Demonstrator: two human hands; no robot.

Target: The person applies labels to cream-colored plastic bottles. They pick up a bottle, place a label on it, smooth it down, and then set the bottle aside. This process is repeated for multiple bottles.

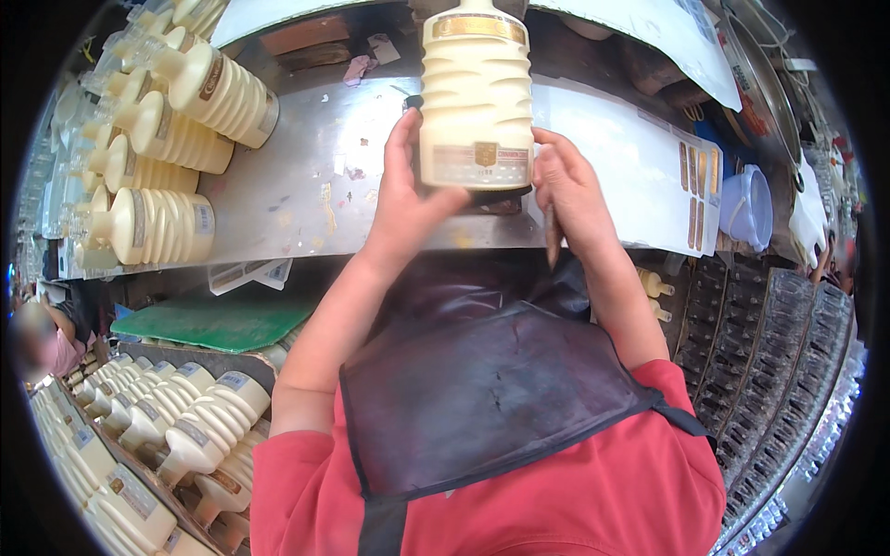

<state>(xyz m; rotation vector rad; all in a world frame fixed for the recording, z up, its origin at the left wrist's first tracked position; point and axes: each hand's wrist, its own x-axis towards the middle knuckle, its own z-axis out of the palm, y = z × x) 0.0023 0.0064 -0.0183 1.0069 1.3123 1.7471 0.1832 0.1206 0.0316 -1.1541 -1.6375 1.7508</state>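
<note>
You gripped the cream bottle (476, 102) between your left hand (403, 199) and right hand (579, 195), over the worktop (306, 148); even, light pressure from both sides probably suited its ridged body best.

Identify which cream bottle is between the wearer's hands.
The ribbed bottle at top centre, with the left hand and right hand at its sides. The other bottles, mostly grouped at left and lower left, lie away from both hands.
</note>
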